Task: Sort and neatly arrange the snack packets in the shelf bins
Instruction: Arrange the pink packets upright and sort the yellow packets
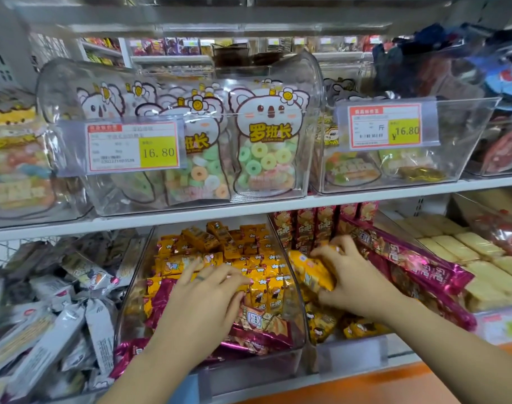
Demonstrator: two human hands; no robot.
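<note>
Snack packets (249,252) are lying mixed in the middle bin (134,290); the left hand (208,290), grip open, is steadying them while the right hand (351,275) is gripping a yellow packet (310,272) beside the magenta packets (409,258) on the right (a stray, probably).

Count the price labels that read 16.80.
2. The left label is on the koala-packet bin; the right label is on the neighbouring bin. The lower-shelf tag is too blurred to read. Others may be hidden.
</note>
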